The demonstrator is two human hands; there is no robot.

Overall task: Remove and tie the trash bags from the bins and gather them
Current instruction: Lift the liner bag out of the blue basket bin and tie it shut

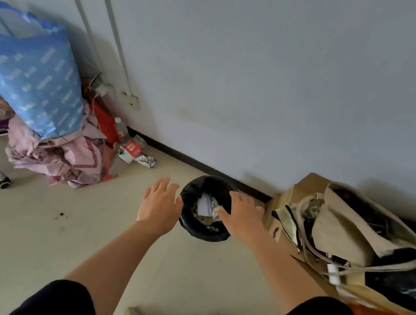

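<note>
Holding nothing, left hand (160, 201) and right hand (240, 213) are hovering open beside the bag (199, 185) mid-frame, likely to grab its rim.

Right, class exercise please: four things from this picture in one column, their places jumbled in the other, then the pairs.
1 blue bag
2 black trash bag
3 cardboard box
4 left hand

a fingers spread, just left of the black trash bag
b against the wall, right side
c far left, above pink cloth
d in the middle, crumpled paper inside

Pairs: 1-c; 2-d; 3-b; 4-a
</note>
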